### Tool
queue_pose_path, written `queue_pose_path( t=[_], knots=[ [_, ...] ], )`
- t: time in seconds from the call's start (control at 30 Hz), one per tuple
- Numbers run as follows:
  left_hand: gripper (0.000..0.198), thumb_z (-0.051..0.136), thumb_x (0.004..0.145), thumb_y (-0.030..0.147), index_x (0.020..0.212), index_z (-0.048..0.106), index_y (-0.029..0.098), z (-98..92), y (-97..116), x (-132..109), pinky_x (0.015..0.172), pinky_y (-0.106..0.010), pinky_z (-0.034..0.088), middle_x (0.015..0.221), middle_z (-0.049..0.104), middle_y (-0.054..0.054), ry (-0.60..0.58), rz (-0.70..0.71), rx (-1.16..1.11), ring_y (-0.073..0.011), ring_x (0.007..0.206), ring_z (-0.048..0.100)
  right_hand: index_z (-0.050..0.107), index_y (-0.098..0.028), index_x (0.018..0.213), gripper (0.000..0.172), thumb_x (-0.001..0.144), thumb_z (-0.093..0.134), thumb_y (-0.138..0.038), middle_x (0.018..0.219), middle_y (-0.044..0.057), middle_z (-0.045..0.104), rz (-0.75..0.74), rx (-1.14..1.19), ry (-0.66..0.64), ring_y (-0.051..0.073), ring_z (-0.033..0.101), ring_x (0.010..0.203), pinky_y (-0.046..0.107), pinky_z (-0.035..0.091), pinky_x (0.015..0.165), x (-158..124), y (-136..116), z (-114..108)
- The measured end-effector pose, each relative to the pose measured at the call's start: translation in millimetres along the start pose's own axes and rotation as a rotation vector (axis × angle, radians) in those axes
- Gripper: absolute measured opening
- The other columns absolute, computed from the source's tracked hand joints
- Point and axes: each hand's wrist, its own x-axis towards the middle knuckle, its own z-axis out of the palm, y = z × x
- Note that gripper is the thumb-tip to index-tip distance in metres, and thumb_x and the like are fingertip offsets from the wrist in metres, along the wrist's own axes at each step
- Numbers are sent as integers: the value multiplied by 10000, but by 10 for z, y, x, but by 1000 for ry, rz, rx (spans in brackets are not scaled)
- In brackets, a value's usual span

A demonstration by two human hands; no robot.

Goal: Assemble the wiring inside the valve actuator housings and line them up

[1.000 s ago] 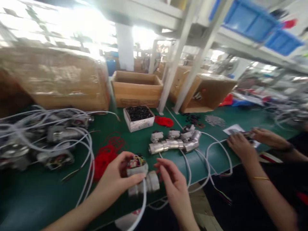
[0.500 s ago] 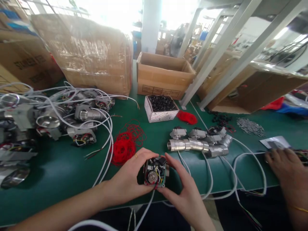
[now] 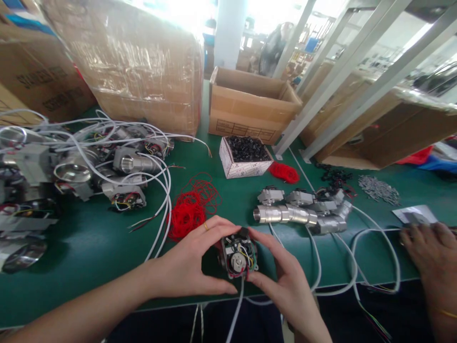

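Actuator unit [image 3: 238,258] is held just above the near edge of the green bench mat [image 3: 89,257], with its open face to the camera: motor disc and coloured wiring visible. Left hand [image 3: 193,262] grasps its left side, thumb below and fingers over the top. Right hand [image 3: 285,281] clasps the right side the same way. White cable [image 3: 235,309] drops from the unit's bottom edge, off the bench.

Versus 0.5 s ago: same two-handed hold, with the unit tilted slightly clockwise and a touch lower right in view. A second ago it was side-on in the left hand only, right hand open beside it.

On the bench:
- red wire bundle [image 3: 186,216] just beyond the left hand
- row of metal valves [image 3: 300,214] beyond the right hand
- small white box of black parts [image 3: 246,162] further back
- tangle of valves and white leads [image 3: 89,166] far left
- grey screws [image 3: 379,189] far right
- a co-worker's hand [image 3: 428,247] at the right edge, resting on the mat

Behind: open cardboard box [image 3: 250,105], film-wrapped carton [image 3: 132,66], slanted metal frame posts [image 3: 342,62]. The background is washed out by bright light.
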Motion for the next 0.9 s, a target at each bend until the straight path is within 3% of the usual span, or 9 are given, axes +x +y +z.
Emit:
queue_pose_path(
  t=[0.13, 0.27, 0.37, 0.47, 0.67, 0.8, 0.9],
  knots=[
    [740, 867, 739, 229, 1395, 537, 316, 15, -11, 40, 941, -385, 552, 1239, 568, -45, -4, -107, -80, -235, 1106, 611, 718, -303, 1189, 319, 876, 776, -318, 1147, 70, 709, -65, -33, 78, 251, 687, 1071, 351, 582, 907, -73, -40, 15],
    [534, 925, 634, 245, 1066, 613, 232, 78, 9, 71, 797, -343, 523, 1036, 574, -7, 70, -115, 5, -210, 910, 595, 663, -292, 1247, 340, 916, 659, -214, 1062, 56, 684, -52, -122, 137, 197, 682, 876, 282, 595, 735, -189, -154, 108],
    [464, 891, 627, 226, 913, 526, 233, 190, 29, 32, 698, -320, 491, 916, 562, 17, 192, -107, 84, -192, 793, 566, 605, -275, 1287, 352, 937, 626, -246, 1082, 76, 675, -10, -253, 287, 227, 682, 912, 335, 606, 763, -322, -171, 231],
    [444, 865, 656, 221, 921, 510, 248, 330, 60, -37, 689, -332, 519, 882, 544, 20, 309, -137, 166, -201, 775, 568, 581, -267, 1320, 382, 944, 642, -304, 1166, 118, 667, -37, -407, 371, 293, 668, 1040, 431, 595, 864, -477, -121, 382],
    [624, 834, 660, 29, 1157, 565, 293, 514, 109, -213, 863, -382, 600, 1074, 547, -14, 314, -159, 120, -234, 983, 632, 347, -202, 1557, 826, 868, 767, -377, 1359, 184, 615, -109, -449, 273, 350, 642, 1203, 452, 614, 911, -609, -19, 530],
    [691, 638, 659, -118, 1192, 580, 319, 549, 192, -373, 800, -284, 636, 1123, 543, -4, 313, -157, -33, -188, 1001, 647, 405, -202, 1501, 770, 836, 781, -294, 1359, 157, 620, -95, -349, 183, 309, 652, 1206, 415, 604, 956, -486, -80, 419],
    [654, 623, 704, -104, 1204, 575, 315, 492, 269, -442, 764, -236, 643, 1124, 559, 1, 298, -131, -70, -155, 949, 669, 483, -222, 1384, 629, 800, 713, -172, 1292, 112, 643, -137, -226, 128, 258, 656, 1186, 365, 577, 989, -360, -151, 308]
  ],
)
